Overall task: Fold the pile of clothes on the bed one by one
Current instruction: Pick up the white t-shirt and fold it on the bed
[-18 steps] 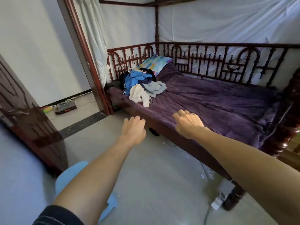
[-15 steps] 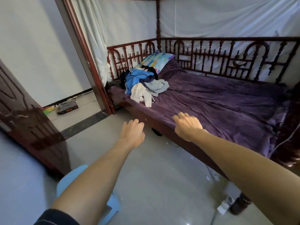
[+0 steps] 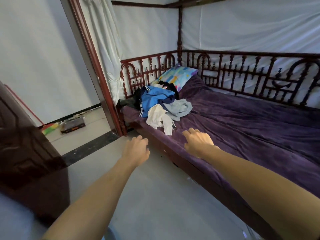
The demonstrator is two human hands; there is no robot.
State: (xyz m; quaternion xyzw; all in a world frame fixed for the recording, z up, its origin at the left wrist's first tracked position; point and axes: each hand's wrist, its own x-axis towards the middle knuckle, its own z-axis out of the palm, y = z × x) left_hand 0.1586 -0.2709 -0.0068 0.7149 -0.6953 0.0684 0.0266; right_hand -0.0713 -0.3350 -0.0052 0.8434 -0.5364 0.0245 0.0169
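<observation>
Clothes (image 3: 162,104) lie crumpled, unfolded, heaped on the purple bed (image 3: 242,122).

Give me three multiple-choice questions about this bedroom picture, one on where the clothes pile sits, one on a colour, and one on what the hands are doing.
1. Where is the heap of crumpled clothes?
A. at the bed's pillow end
B. on the floor
C. over the railing

2. What colour is the velvety bedspread?
A. green
B. purple
C. white

3. What do the hands hold?
A. a shirt each
B. one shirt between them
C. nothing

Answers:
1 A, the heap lies just in front of the multicoloured patterned pillow.
2 B, the cover is dark purple throughout.
3 C, the left hand and right hand reach out empty, short of the heap.
</observation>
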